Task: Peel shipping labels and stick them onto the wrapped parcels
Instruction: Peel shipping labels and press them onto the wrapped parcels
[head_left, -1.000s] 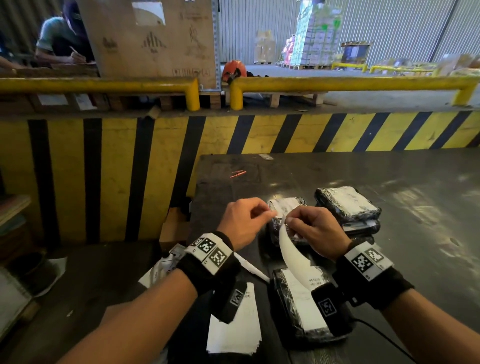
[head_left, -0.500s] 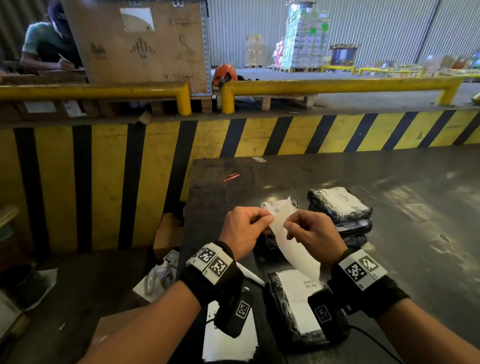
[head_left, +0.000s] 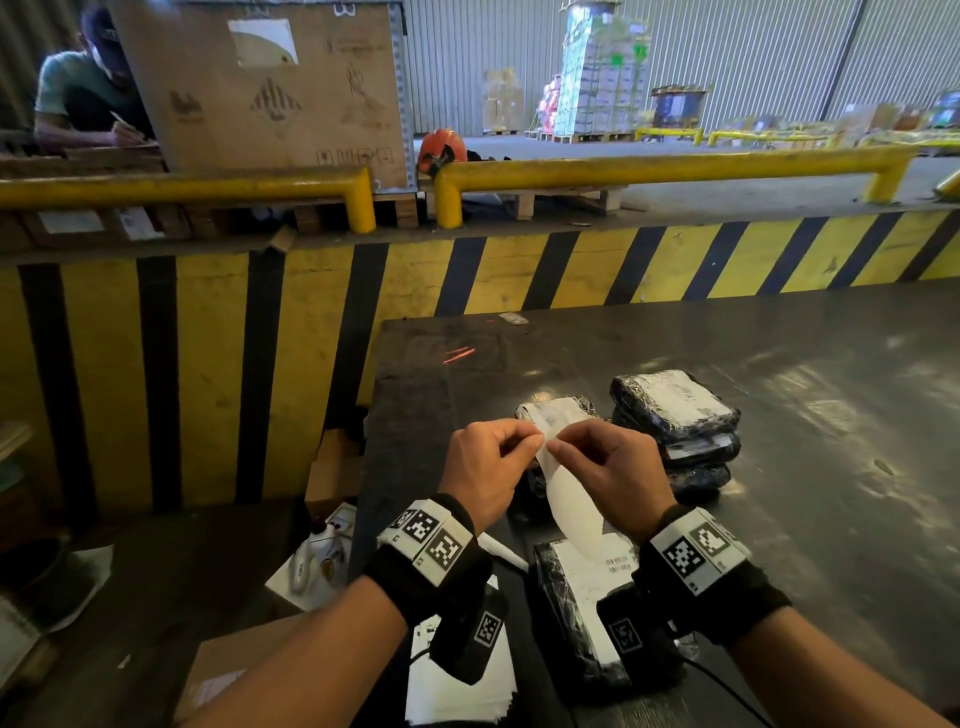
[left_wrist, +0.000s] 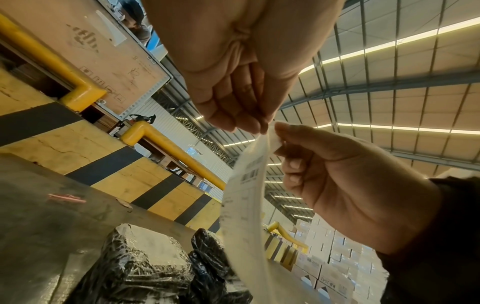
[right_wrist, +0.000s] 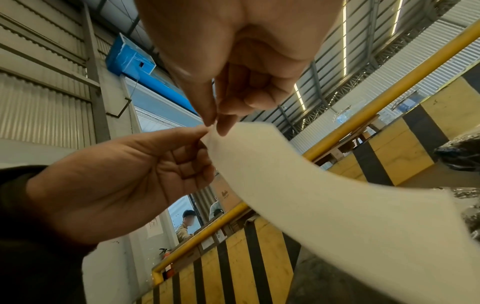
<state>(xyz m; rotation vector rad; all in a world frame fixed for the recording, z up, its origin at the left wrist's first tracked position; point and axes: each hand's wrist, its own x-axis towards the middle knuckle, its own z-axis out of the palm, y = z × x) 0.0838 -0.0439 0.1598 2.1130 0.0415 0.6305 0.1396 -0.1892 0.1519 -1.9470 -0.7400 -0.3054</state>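
Observation:
My left hand (head_left: 534, 442) and right hand (head_left: 555, 450) meet fingertip to fingertip above the dark table (head_left: 779, 467), and both pinch the top corner of a white shipping label sheet (head_left: 571, 504). The sheet hangs down and curls between my wrists. The left wrist view shows its printed side (left_wrist: 246, 195), the right wrist view its blank side (right_wrist: 324, 205). Below my right wrist lies a black wrapped parcel (head_left: 566, 623) with a white label on top. Another parcel (head_left: 563, 410) sits just behind my hands, and a stack of wrapped parcels (head_left: 675, 421) stands to the right.
A pile of white label sheets (head_left: 457, 680) lies at the table's near left edge. Cardboard boxes (head_left: 332, 478) sit on the floor to the left. A yellow and black striped barrier (head_left: 571, 270) with yellow rails backs the table. A person (head_left: 83, 98) writes at far left.
My right hand has moved closer to the left, so the fingertips now meet at the label's top corner. The sheet still hangs between my wrists.

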